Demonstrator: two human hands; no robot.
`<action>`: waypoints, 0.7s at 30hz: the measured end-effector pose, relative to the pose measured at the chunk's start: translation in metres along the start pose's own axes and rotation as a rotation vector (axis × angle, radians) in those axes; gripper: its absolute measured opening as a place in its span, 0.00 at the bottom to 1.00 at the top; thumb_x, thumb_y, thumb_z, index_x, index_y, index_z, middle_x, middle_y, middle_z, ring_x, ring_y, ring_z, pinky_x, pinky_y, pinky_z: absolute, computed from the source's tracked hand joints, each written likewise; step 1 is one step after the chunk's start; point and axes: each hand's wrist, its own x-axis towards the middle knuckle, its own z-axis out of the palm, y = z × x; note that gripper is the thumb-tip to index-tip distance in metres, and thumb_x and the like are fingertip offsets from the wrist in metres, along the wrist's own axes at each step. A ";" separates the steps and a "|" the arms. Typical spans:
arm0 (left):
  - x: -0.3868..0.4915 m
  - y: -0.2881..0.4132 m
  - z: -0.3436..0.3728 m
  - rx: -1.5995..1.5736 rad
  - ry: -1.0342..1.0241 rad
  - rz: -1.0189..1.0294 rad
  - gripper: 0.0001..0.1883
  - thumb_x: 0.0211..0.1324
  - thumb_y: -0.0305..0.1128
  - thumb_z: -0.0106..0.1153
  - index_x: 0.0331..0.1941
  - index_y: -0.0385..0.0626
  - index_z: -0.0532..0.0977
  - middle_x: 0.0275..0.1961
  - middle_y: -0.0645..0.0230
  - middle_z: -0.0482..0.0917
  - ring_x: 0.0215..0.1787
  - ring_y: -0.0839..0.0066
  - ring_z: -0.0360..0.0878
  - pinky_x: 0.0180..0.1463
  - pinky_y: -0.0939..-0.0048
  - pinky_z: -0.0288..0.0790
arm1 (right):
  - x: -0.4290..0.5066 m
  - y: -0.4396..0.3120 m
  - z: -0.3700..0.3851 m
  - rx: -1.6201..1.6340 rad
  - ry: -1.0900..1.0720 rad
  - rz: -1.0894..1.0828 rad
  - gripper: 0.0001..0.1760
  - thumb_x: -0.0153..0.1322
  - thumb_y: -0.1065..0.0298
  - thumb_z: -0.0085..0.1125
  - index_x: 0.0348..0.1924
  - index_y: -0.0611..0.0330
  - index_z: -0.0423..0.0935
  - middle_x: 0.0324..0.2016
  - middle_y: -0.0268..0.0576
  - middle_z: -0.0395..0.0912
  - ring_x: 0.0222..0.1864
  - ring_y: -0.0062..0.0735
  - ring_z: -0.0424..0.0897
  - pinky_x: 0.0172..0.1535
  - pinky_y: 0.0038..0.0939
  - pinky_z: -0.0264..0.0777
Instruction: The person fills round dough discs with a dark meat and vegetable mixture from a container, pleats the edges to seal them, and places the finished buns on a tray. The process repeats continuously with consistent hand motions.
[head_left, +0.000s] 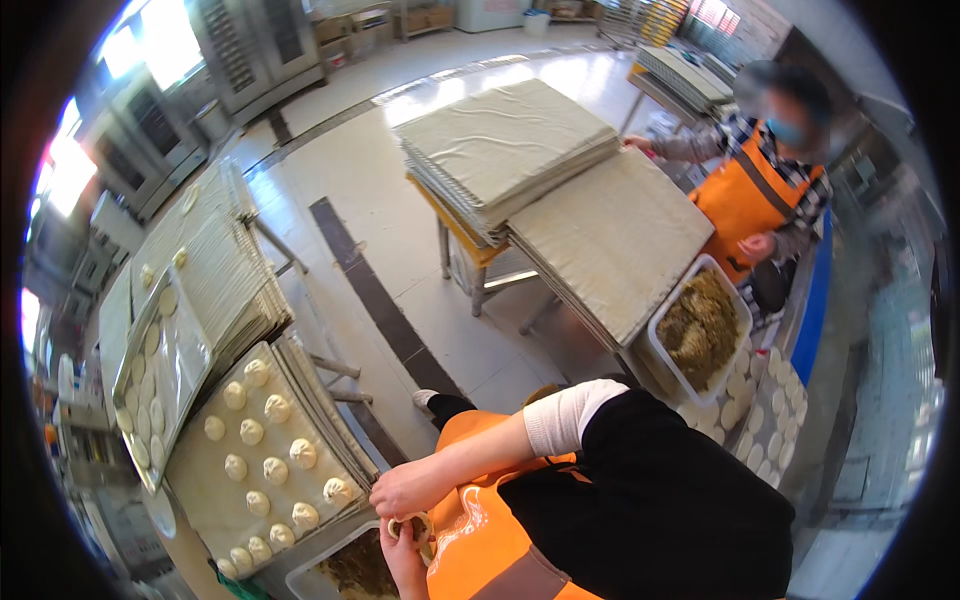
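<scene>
Near the bottom centre, my left hand (403, 561) holds a round dough wrapper (418, 525) with dark filling showing in its open middle. My right hand (409, 487) reaches in from above, its fingers bunched at the wrapper's upper rim; the fingertips are partly hidden. Left of my hands lies a cloth-covered tray (196, 480) with several pleated filled buns (274, 470) in loose rows. Just below my hands stands a white plastic tub of dark filling (360, 566), partly cut off by the picture's rim and by my left hand.
A plastic-covered tray of flat wrappers (152, 397) lies beyond the buns, next to stacked cloth-covered trays (225, 292). More stacks (510, 142) stand ahead. At right are a tub of brownish filling (697, 330) and flat dough rounds (776, 412). A co-worker (757, 187) in an orange apron stands behind.
</scene>
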 end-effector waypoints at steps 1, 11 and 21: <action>0.004 -0.002 -0.004 0.011 -0.047 -0.030 0.16 0.70 0.31 0.58 0.58 0.42 0.71 0.46 0.66 0.82 0.42 0.73 0.84 0.39 0.69 0.80 | -0.003 0.001 0.003 -0.085 0.028 -0.074 0.09 0.70 0.67 0.57 0.36 0.65 0.78 0.36 0.50 0.77 0.44 0.51 0.79 0.47 0.43 0.74; 0.041 0.028 0.027 0.882 -0.501 0.448 0.17 0.75 0.34 0.47 0.62 0.43 0.71 0.60 0.55 0.76 0.60 0.66 0.76 0.59 0.65 0.72 | -0.071 0.005 0.008 0.050 0.424 0.414 0.07 0.68 0.68 0.61 0.34 0.62 0.76 0.36 0.50 0.79 0.44 0.51 0.80 0.46 0.45 0.74; 0.044 0.030 0.034 0.221 -0.405 -0.058 0.17 0.73 0.30 0.48 0.63 0.43 0.67 0.53 0.62 0.79 0.49 0.66 0.83 0.46 0.59 0.81 | -0.068 0.000 -0.009 -0.128 0.334 0.211 0.10 0.67 0.68 0.62 0.39 0.62 0.76 0.37 0.49 0.79 0.46 0.52 0.79 0.49 0.45 0.74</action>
